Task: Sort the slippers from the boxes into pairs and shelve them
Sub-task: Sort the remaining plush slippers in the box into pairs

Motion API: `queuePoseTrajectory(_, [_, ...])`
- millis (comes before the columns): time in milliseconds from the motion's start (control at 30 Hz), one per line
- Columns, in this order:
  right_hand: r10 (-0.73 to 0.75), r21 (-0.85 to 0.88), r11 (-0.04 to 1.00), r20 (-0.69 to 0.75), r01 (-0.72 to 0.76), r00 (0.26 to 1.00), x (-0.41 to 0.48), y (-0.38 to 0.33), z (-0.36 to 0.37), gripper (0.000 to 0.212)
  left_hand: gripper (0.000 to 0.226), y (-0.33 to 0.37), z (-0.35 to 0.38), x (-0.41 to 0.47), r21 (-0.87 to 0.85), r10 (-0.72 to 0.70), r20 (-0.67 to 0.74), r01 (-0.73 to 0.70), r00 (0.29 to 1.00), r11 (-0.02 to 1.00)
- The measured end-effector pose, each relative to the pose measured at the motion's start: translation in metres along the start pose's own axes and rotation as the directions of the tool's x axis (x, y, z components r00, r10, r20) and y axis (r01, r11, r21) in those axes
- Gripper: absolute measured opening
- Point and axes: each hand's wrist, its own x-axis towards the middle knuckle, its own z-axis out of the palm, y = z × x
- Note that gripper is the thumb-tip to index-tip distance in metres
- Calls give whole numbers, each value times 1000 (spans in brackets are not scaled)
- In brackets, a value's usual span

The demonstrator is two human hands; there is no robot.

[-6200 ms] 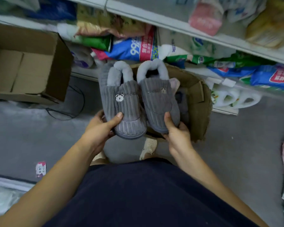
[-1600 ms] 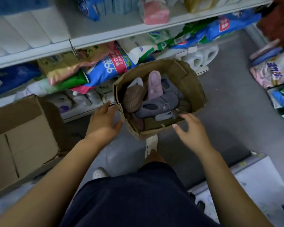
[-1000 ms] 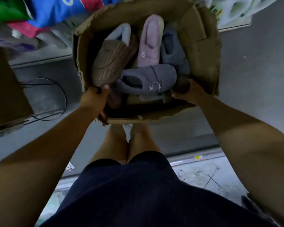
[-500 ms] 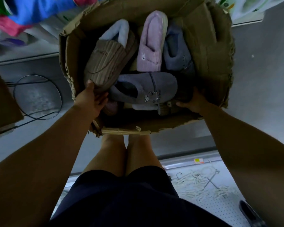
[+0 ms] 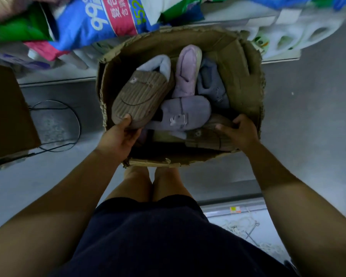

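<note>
We are picking out a pair. Our left hand [image 5: 118, 137] grips a brown slipper [image 5: 140, 98] in the box [image 5: 246, 76], and our right hand [image 5: 241, 132] curls round a second brown slipper [image 5: 206, 136] lower down. Next we likely lift both clear and compare them.

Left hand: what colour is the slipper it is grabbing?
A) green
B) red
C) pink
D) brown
D: the left hand curls its thumb over the toe of the ribbed brown slipper in the cardboard box. No hand touches the pink slipper. The right hand grips a second brown slipper.
</note>
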Motion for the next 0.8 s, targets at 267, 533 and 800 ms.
queuePoseTrajectory(267, [41, 184, 983, -209, -2, 977, -78, -12, -37, 56, 29, 1, -19, -80, 77, 112, 162, -126, 980, 989])
queuePoseTrajectory(533, [206, 501, 853, -69, -145, 976, -156, -29, -49, 72, 50, 20, -47, -139, 20, 361, 244, -377, 900, 926])
queuePoseTrajectory(800, [36, 804, 589, 83, -88, 996, -234, -78, -26, 51, 54, 47, -118, -188, -151, 458, 184, -436, 870, 887])
